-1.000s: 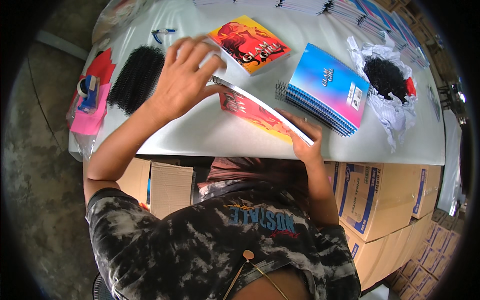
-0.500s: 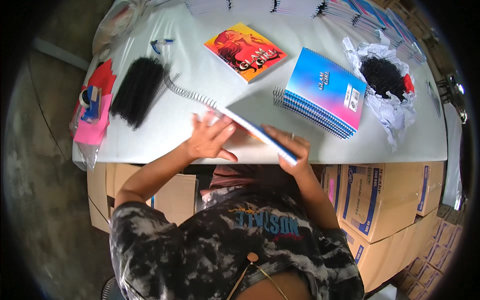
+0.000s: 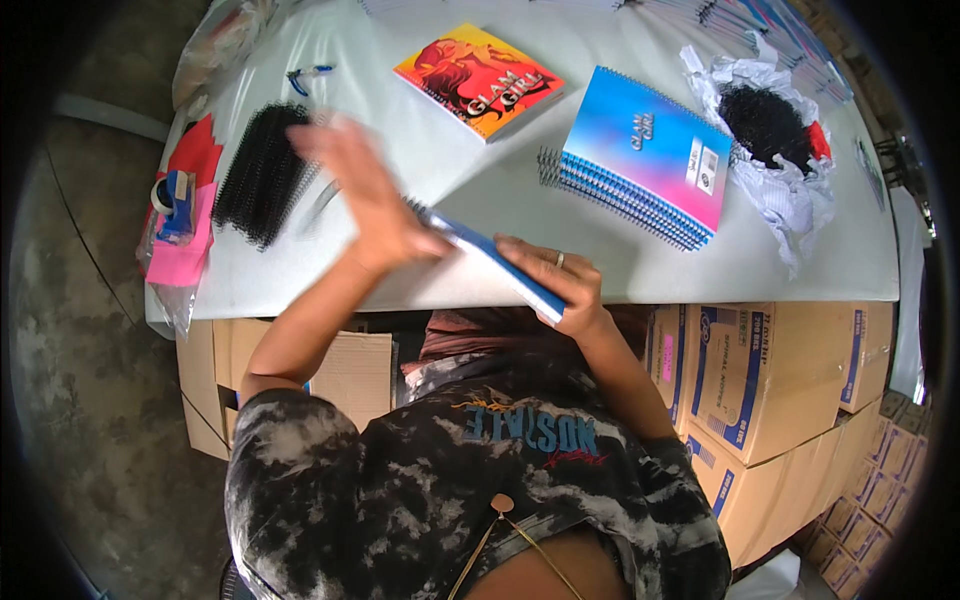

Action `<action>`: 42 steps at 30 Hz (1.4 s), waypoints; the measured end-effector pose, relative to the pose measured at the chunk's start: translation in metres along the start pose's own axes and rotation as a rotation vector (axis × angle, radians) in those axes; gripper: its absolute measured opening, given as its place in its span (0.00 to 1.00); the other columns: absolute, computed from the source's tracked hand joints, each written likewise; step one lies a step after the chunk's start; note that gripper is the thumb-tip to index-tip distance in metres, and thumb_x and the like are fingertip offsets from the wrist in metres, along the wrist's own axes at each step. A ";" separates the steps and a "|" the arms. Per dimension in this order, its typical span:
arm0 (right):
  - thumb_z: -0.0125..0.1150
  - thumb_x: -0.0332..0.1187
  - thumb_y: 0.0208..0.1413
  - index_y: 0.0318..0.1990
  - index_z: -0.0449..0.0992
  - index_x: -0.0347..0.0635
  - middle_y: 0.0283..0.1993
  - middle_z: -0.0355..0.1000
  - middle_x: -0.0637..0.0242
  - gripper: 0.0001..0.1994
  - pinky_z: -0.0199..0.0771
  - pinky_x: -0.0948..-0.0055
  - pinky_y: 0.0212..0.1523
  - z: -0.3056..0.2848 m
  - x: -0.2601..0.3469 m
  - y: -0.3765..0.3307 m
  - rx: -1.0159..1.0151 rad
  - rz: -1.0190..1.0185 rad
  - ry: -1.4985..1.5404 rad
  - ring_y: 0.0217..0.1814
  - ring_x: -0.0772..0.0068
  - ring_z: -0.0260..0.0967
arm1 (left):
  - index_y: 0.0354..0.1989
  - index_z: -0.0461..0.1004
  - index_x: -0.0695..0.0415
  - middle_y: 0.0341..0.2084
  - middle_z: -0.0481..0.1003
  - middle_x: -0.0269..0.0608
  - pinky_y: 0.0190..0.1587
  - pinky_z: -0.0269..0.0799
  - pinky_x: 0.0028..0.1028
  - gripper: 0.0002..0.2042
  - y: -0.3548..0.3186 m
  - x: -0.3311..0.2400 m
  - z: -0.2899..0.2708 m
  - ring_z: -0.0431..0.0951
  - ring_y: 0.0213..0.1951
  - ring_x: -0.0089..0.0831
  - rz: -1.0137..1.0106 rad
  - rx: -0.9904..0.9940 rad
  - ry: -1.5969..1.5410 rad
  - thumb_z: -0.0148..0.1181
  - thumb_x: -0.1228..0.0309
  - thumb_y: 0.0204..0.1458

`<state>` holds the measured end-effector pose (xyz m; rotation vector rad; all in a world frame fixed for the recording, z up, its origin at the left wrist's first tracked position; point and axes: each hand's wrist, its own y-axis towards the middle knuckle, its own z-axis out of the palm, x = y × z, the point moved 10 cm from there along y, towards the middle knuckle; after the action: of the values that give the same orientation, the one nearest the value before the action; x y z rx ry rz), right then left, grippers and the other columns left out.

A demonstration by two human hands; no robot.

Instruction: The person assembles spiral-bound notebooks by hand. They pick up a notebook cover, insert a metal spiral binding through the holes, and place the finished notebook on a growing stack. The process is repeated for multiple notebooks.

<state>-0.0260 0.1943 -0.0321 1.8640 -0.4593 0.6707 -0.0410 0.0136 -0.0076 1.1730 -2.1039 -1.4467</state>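
We note a thin notebook [image 3: 497,265] held aslant, nearly edge-on to us, over the near part of the white table [image 3: 640,278]. It shows a dark blue face and a pale strip of page edge; a dark coil [image 3: 415,207] stands out at its upper left end. Its cover is too foreshortened for us to make out a design.

Right hand [image 3: 562,282], wearing a ring [image 3: 560,260]: fingers close together, gripping the notebook by its lower right end and lying along its upper right side. We cannot make out the thumb.

Left hand [image 3: 375,205]: blurred, fingers stretched toward the black bundle of coils [image 3: 262,175], thumb apart from them and beside the coil end of the notebook. We cannot tell whether thumb and notebook touch.

Beyond the notebook we record a red-and-yellow notebook [image 3: 480,80] lying flat.
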 end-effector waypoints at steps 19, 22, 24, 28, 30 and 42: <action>0.59 0.21 0.43 0.45 0.73 0.33 0.44 0.73 0.53 0.17 0.73 0.70 0.45 -0.004 -0.006 0.002 -0.035 0.088 0.000 0.44 0.60 0.73 | 0.54 0.55 0.75 0.50 0.58 0.69 0.53 0.46 0.64 0.52 -0.049 -0.046 0.034 0.55 0.54 0.65 0.182 0.253 0.014 0.47 0.31 0.37; 0.58 0.21 0.43 0.44 0.74 0.34 0.44 0.73 0.55 0.17 0.74 0.70 0.43 -0.014 -0.007 0.001 -0.106 0.008 -0.091 0.43 0.60 0.74 | 0.55 0.57 0.66 0.51 0.56 0.73 0.56 0.35 0.64 0.50 -0.068 -0.086 0.026 0.50 0.55 0.73 0.595 0.257 -0.014 0.41 0.28 0.37; 0.58 0.21 0.43 0.44 0.75 0.35 0.43 0.74 0.56 0.16 0.74 0.69 0.41 -0.006 -0.007 0.002 -0.075 0.079 -0.049 0.42 0.61 0.74 | 0.58 0.53 0.69 0.55 0.50 0.74 0.57 0.33 0.63 0.52 -0.014 -0.072 0.010 0.46 0.57 0.72 0.430 0.030 0.082 0.36 0.27 0.39; 0.58 0.19 0.43 0.44 0.74 0.35 0.41 0.74 0.55 0.17 0.75 0.69 0.39 -0.004 -0.013 0.003 -0.081 0.104 -0.002 0.40 0.60 0.74 | 0.59 0.48 0.74 0.57 0.45 0.74 0.58 0.34 0.61 0.56 -0.014 -0.048 0.045 0.44 0.58 0.74 0.113 0.378 0.150 0.36 0.27 0.39; 0.58 0.19 0.44 0.45 0.73 0.34 0.41 0.74 0.55 0.17 0.74 0.71 0.40 -0.006 -0.031 -0.004 -0.149 0.222 0.091 0.40 0.60 0.74 | 0.58 0.58 0.64 0.57 0.51 0.70 0.56 0.44 0.60 0.49 -0.053 -0.079 0.047 0.51 0.58 0.66 0.239 0.296 -0.151 0.41 0.29 0.38; 0.56 0.19 0.47 0.46 0.73 0.38 0.42 0.74 0.59 0.16 0.71 0.74 0.42 -0.003 -0.029 0.004 -0.103 0.273 0.093 0.42 0.66 0.74 | 0.37 0.67 0.60 0.41 0.63 0.51 0.51 0.53 0.37 0.35 0.086 -0.071 -0.001 0.62 0.46 0.42 0.297 -0.155 0.023 0.49 0.34 0.40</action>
<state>-0.0518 0.1958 -0.0465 1.6810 -0.6826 0.8946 -0.0355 0.0801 0.0816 0.7776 -2.0069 -1.4184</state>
